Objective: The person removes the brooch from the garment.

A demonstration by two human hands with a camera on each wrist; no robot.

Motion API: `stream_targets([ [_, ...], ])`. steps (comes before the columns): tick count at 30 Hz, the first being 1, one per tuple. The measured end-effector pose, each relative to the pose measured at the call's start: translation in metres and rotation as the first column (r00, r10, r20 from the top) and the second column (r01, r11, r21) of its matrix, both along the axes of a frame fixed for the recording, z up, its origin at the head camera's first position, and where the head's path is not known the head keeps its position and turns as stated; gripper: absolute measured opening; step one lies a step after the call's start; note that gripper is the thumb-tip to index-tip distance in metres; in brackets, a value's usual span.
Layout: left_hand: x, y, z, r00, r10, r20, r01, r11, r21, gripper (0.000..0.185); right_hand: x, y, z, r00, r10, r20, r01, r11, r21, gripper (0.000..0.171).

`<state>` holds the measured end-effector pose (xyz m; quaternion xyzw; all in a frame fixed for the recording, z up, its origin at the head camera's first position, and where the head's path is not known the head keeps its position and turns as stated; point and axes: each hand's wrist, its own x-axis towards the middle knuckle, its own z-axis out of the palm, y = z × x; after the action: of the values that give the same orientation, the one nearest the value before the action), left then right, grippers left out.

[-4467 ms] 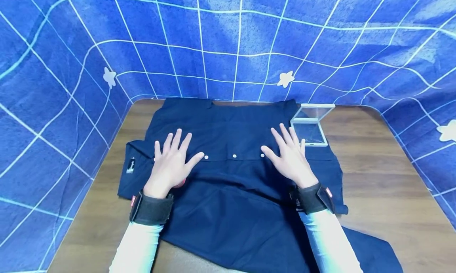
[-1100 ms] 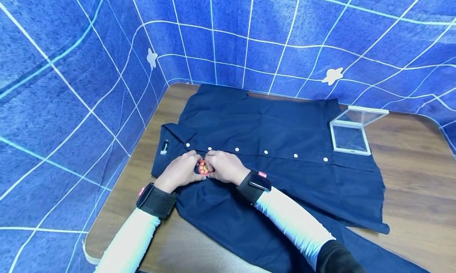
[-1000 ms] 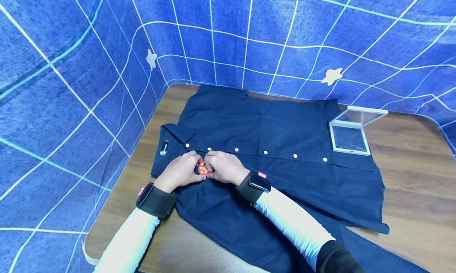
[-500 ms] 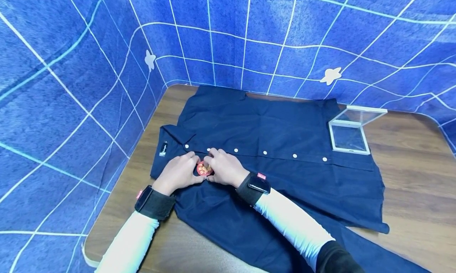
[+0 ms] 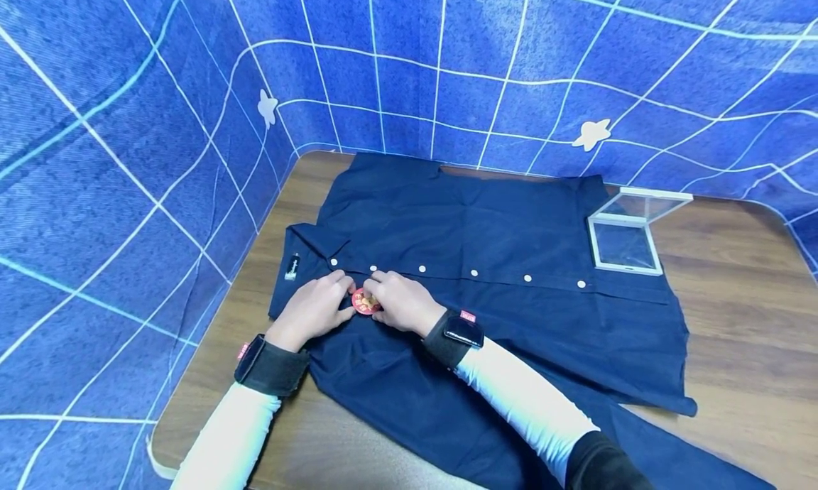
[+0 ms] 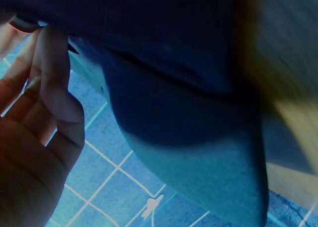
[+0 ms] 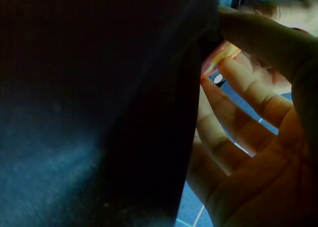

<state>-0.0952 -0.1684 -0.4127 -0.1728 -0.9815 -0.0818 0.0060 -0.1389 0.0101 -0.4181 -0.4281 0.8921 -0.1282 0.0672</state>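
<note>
A round red pin badge [image 5: 365, 302] with gold markings lies on a dark navy shirt [image 5: 511, 227], below the row of white buttons near the collar. My right hand [image 5: 405, 304] grips the badge from its right side, fingertips over its face; the right wrist view shows a finger against the badge [image 7: 218, 60]. My left hand [image 5: 313, 309] is at the badge's left edge, thumb and fingers bent in a loose C. Whether its fingertips touch the rim is hard to tell. The pin side is hidden, and the left wrist view is dark.
A small white-framed case [image 5: 625, 245] with a clear raised lid stands on the shirt's right part. The wooden table [image 5: 735, 298] shows around the shirt. Blue gridded cloth [image 5: 383, 64] with star shapes rises behind and at the left.
Both hands have come from lying spread over the shirt to the badge near the collar. In the last half second my left thumb has drawn back leftward from the badge, while my right hand stays.
</note>
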Motion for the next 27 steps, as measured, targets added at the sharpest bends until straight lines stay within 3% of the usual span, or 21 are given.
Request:
stream_targets([
  [6, -0.002, -0.002, -0.003, 0.995, -0.054, -0.089, 0.057, 0.998, 0.025, 0.021, 0.000, 0.001, -0.001, 1.000, 0.021, 0.011, -0.021, 1.000, -0.024, 0.024],
  [12, -0.003, -0.004, -0.004, 0.981, -0.138, -0.137, 0.149, 0.986, 0.071, 0.013, -0.001, 0.003, -0.001, 0.999, 0.028, 0.036, -0.026, 0.999, -0.037, 0.021],
  [17, -0.004, -0.005, -0.003, 0.967, -0.172, -0.189, 0.191, 0.977, 0.090, 0.011, -0.002, 0.007, 0.001, 0.999, 0.027, 0.043, -0.025, 0.999, -0.048, 0.022],
  [20, -0.004, -0.005, -0.002, 0.963, -0.173, -0.209, 0.197, 0.975, 0.103, 0.010, -0.004, 0.011, 0.004, 0.997, 0.019, 0.073, -0.016, 0.999, -0.052, 0.025],
  [27, -0.007, -0.007, 0.001, 0.971, -0.121, -0.208, 0.153, 0.977, 0.146, 0.009, -0.011, 0.027, 0.013, 0.993, -0.026, 0.112, 0.042, 0.989, -0.145, 0.027],
])
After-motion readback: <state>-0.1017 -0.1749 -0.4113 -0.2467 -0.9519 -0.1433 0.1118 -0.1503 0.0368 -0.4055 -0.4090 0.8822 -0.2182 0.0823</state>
